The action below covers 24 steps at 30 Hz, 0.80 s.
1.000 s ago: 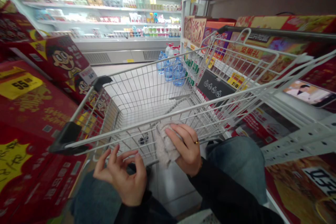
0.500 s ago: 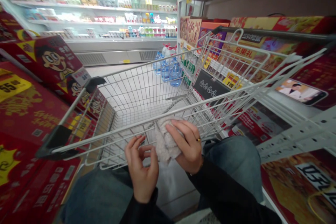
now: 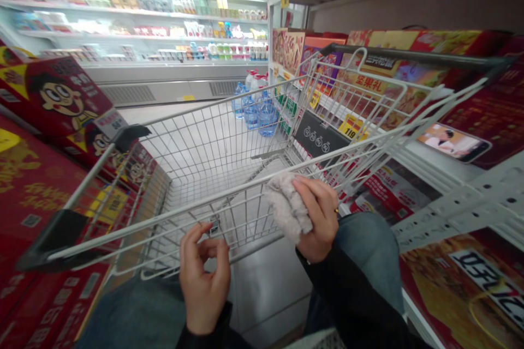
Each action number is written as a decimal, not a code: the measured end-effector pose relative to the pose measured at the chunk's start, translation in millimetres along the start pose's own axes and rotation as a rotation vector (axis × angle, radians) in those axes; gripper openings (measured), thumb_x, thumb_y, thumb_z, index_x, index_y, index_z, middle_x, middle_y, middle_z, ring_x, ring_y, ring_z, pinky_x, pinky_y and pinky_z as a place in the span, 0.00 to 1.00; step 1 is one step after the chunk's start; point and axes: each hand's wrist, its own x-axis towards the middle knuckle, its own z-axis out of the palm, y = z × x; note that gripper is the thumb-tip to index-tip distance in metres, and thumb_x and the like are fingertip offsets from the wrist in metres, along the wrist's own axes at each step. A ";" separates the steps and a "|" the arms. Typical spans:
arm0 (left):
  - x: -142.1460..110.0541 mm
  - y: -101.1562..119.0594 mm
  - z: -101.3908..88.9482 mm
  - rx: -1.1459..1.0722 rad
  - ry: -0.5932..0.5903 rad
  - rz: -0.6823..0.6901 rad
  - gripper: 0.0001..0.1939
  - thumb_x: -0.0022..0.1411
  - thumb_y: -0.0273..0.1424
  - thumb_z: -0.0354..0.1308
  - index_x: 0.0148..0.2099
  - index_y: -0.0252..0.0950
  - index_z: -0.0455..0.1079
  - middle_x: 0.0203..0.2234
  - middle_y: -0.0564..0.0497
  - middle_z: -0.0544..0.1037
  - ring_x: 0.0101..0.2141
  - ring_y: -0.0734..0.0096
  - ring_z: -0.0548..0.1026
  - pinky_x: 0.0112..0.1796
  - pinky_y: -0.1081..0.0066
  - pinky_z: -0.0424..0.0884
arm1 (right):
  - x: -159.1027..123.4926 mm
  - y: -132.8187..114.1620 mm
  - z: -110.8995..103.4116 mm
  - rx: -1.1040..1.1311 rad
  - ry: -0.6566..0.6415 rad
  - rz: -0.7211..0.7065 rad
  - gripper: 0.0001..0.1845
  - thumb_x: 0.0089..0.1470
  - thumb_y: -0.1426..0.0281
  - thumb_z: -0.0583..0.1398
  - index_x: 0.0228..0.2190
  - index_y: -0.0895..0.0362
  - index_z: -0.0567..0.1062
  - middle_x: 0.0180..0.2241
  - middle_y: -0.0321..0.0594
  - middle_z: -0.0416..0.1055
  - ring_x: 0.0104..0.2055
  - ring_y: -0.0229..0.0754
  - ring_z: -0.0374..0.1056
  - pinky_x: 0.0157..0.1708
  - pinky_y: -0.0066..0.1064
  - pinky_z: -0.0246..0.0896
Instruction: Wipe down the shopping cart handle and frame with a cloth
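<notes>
Bunched under the fingers of my right hand (image 3: 319,212) is a pale grey fluffy cloth (image 3: 289,204), pressed to the near upper rail of a wire shopping cart (image 3: 229,191). My left hand (image 3: 204,272) is beside the cart's near side wall, left of the cloth. Its fingers are loosely curled with a gap to the thumb, and nothing shows in them. The fingertips lie close to the wires; whether they touch, I cannot tell. A dark panel (image 3: 319,136) is fixed inside the cart's right end, below the dark handle (image 3: 409,55).
Red gift boxes (image 3: 61,103) are stacked at the left. Large water bottles (image 3: 266,112) stand on the floor beyond the cart. A phone (image 3: 454,142) showing a picture lies on the right shelf. A chilled display (image 3: 155,84) lines the back.
My right hand has slid the cloth rightward along the cart's near rail. My left hand has moved a little left and down in view. The whole scene has shifted slightly left.
</notes>
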 end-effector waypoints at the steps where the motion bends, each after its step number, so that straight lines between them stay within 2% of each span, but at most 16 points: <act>1: -0.2 -0.6 0.0 0.003 0.004 0.001 0.21 0.65 0.34 0.62 0.59 0.38 0.67 0.54 0.43 0.72 0.31 0.77 0.77 0.31 0.74 0.78 | 2.8 4.3 -1.9 -0.022 0.032 0.019 0.23 0.64 0.71 0.61 0.60 0.55 0.74 0.52 0.49 0.76 0.55 0.52 0.73 0.56 0.49 0.73; 4: -1.0 -1.6 1.3 -0.008 0.010 -0.003 0.21 0.65 0.34 0.63 0.59 0.38 0.67 0.56 0.43 0.71 0.30 0.79 0.77 0.31 0.75 0.78 | 3.8 5.9 -0.9 -0.067 0.104 0.117 0.23 0.64 0.68 0.61 0.59 0.54 0.74 0.51 0.50 0.76 0.55 0.54 0.73 0.54 0.51 0.72; 7: -1.3 -0.7 3.3 -0.017 0.006 -0.014 0.22 0.65 0.34 0.64 0.60 0.38 0.67 0.57 0.43 0.69 0.29 0.81 0.76 0.29 0.77 0.76 | -3.1 -10.8 9.4 -0.018 0.102 0.190 0.22 0.64 0.68 0.61 0.59 0.55 0.73 0.50 0.50 0.76 0.55 0.54 0.73 0.55 0.51 0.72; 10: -0.6 0.1 2.7 -0.002 0.002 -0.011 0.22 0.65 0.35 0.64 0.59 0.39 0.68 0.57 0.43 0.69 0.28 0.82 0.76 0.28 0.77 0.75 | -9.8 -27.7 19.9 0.101 -0.025 0.075 0.22 0.67 0.70 0.56 0.60 0.56 0.72 0.52 0.49 0.76 0.56 0.51 0.72 0.56 0.48 0.73; 12: 0.1 -0.8 0.1 0.012 -0.014 -0.013 0.22 0.65 0.35 0.63 0.60 0.39 0.68 0.56 0.44 0.70 0.29 0.82 0.76 0.29 0.77 0.75 | -10.6 -27.9 20.6 0.122 -0.074 0.023 0.23 0.67 0.72 0.54 0.61 0.56 0.71 0.53 0.49 0.76 0.57 0.50 0.72 0.56 0.46 0.73; 16: 0.9 -5.2 -6.1 0.042 -0.046 0.009 0.22 0.66 0.36 0.63 0.60 0.40 0.69 0.57 0.44 0.70 0.31 0.80 0.77 0.32 0.75 0.76 | -1.4 3.8 3.2 -0.004 0.041 0.111 0.22 0.64 0.71 0.60 0.59 0.53 0.73 0.52 0.48 0.76 0.55 0.52 0.73 0.56 0.49 0.72; 20: 0.7 -6.7 -6.6 0.042 -0.036 0.023 0.23 0.65 0.36 0.64 0.60 0.40 0.69 0.57 0.44 0.70 0.29 0.80 0.77 0.29 0.75 0.75 | 11.2 42.0 -16.9 -0.186 0.187 0.240 0.20 0.61 0.68 0.64 0.54 0.55 0.76 0.48 0.49 0.77 0.53 0.54 0.73 0.55 0.53 0.69; 22: 0.8 -6.4 -4.9 0.041 -0.025 0.021 0.23 0.65 0.36 0.64 0.61 0.40 0.69 0.57 0.43 0.70 0.28 0.81 0.76 0.28 0.75 0.74 | 13.4 46.6 -19.3 -0.206 0.210 0.275 0.20 0.60 0.68 0.65 0.54 0.55 0.76 0.48 0.49 0.77 0.52 0.55 0.72 0.55 0.55 0.69; 24: 1.0 -6.3 -3.0 0.038 -0.017 0.012 0.23 0.65 0.36 0.64 0.61 0.40 0.69 0.58 0.44 0.69 0.28 0.82 0.76 0.28 0.76 0.74 | 12.1 39.3 -16.3 -0.179 0.206 0.280 0.21 0.60 0.68 0.64 0.55 0.55 0.76 0.49 0.49 0.76 0.53 0.55 0.72 0.55 0.55 0.69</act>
